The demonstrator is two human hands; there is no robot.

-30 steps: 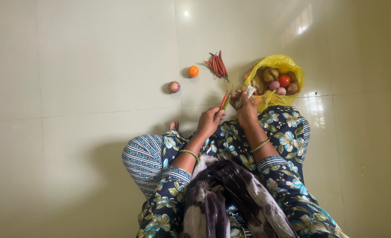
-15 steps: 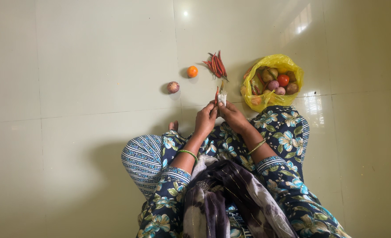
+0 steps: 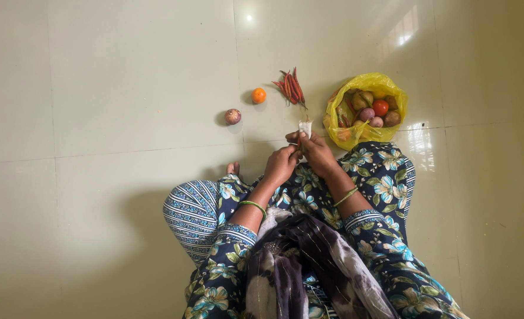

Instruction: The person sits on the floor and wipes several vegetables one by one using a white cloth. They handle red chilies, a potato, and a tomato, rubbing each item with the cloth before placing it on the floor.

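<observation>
Middle of frame: I saw both hands, left hand (image 3: 281, 166) and right hand (image 3: 318, 152), pinching a small white piece (image 3: 305, 127) | red chillies (image 3: 291, 88), orange tomato (image 3: 259, 95), onion (image 3: 233, 116) lay out on floor | yellow bag (image 3: 392, 88), upper right, looked mostly full.

Head view. Centre frame: left hand (image 3: 281, 165) and right hand (image 3: 318, 152) meet, fingers (image 3: 297, 139) pinching a small white piece (image 3: 305, 127). Above, on the floor (image 3: 96, 88): onion (image 3: 233, 116), orange tomato (image 3: 259, 95), red chillies (image 3: 292, 87), yellow bag (image 3: 365, 110) of vegetables at upper right.

Head view, straight down, floor (image 3: 96, 88)
</observation>
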